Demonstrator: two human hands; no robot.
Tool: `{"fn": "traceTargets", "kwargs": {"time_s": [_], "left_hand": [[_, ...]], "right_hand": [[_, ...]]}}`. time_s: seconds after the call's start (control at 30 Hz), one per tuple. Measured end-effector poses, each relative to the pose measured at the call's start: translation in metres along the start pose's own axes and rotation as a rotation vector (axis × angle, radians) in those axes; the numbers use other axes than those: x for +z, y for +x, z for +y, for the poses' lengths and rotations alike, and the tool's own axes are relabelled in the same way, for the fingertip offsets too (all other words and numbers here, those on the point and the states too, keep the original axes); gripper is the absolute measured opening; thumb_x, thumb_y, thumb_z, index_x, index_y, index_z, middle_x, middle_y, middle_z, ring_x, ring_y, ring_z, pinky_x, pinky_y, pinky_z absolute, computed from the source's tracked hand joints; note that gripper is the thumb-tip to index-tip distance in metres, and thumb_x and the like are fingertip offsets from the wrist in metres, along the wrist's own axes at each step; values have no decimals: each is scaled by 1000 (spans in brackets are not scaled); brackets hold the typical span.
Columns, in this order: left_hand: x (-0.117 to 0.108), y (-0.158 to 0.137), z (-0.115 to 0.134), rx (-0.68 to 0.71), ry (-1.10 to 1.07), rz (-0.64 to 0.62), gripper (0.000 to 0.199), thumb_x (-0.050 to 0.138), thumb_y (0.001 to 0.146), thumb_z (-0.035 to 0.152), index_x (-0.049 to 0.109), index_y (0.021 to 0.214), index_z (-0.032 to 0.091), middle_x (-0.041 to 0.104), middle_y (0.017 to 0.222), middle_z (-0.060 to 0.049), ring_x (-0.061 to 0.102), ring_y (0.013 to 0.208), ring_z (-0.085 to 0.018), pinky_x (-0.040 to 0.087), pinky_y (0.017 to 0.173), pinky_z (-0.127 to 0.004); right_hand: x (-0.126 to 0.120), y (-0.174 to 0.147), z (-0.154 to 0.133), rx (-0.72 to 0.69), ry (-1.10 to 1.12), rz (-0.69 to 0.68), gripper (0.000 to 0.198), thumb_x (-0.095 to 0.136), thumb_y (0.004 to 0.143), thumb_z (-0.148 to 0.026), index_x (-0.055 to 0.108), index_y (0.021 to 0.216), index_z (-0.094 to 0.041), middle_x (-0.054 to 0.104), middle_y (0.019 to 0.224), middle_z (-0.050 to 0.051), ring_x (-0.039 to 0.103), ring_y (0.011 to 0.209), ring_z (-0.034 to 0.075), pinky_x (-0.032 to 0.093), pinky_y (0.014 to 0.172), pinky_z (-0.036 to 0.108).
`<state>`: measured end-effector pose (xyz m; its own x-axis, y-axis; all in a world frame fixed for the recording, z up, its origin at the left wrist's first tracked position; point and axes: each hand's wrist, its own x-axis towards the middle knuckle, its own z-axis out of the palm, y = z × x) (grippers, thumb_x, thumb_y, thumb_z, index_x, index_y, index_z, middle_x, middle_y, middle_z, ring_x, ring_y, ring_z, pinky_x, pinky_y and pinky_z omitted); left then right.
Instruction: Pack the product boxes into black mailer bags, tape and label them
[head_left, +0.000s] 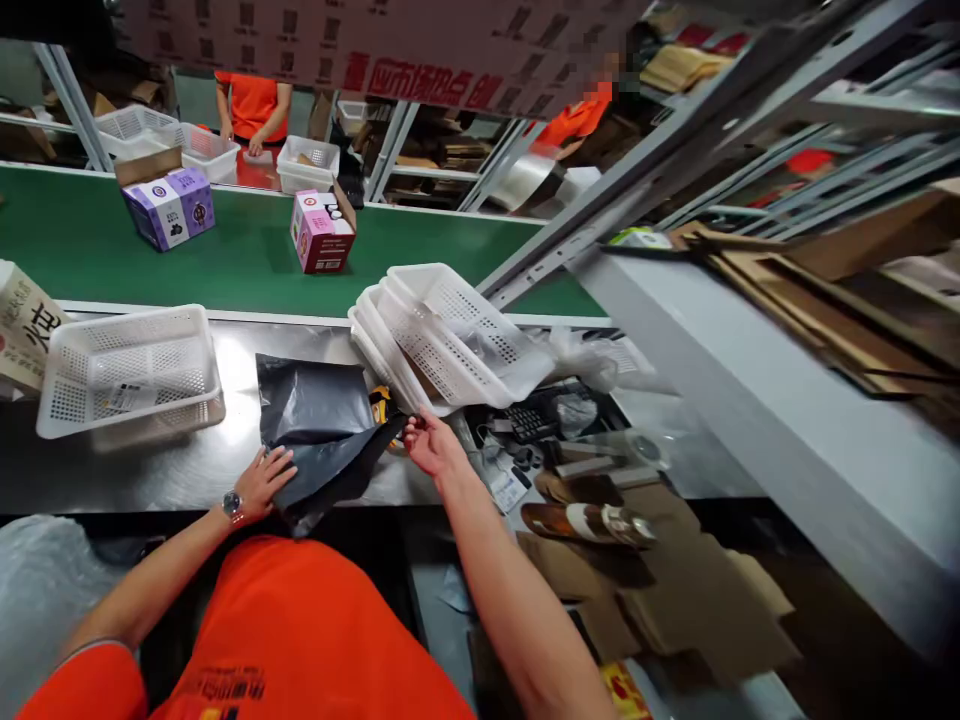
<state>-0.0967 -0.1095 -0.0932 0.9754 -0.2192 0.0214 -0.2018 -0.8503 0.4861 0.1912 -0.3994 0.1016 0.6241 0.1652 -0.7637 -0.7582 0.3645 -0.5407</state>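
A black plastic mailing bag (319,400) lies on the steel table, its lower part folded or lifted toward my body. My left hand (264,484), with a watch on the wrist, rests on the bag's lower left edge, fingers stretched out. At the opposite side, my right hand (431,445) pinches the bag's right edge between thumb and fingers. A yellow and black packet (381,404) shows partly at the bag's right side; the rest of it is covered. Just beyond my right hand lean stacked white perforated baskets (450,335).
Another white basket (135,365) stands at the left. Behind runs a green conveyor belt (247,270) carrying a purple carton (169,208) and a pink carton (324,232). On the right are a keyboard (529,422), a bottle (585,523), flattened cardboard (697,590) and a slanting metal post (555,255).
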Motion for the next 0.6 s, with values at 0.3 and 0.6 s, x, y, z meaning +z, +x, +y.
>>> {"fn": "traceTargets", "kwargs": {"time_s": [0.3, 0.6], "left_hand": [[-49, 15, -13, -559, -838, 142, 68, 41, 105, 71, 79, 82, 20, 82, 87, -12, 78, 93, -33, 66, 96, -49], [-100, 55, 20, -562, -888, 615, 96, 96, 67, 70, 74, 145, 20, 82, 131, -16, 78, 119, -33, 62, 111, -49]], "right_hand": [[11, 23, -16, -17, 77, 16, 36, 52, 119, -25, 61, 85, -21, 70, 63, -1, 65, 46, 10, 49, 40, 14], [32, 79, -26, 48, 96, -37, 28, 51, 119, -22, 64, 94, -20, 79, 71, 3, 74, 52, 13, 56, 44, 16]]}}
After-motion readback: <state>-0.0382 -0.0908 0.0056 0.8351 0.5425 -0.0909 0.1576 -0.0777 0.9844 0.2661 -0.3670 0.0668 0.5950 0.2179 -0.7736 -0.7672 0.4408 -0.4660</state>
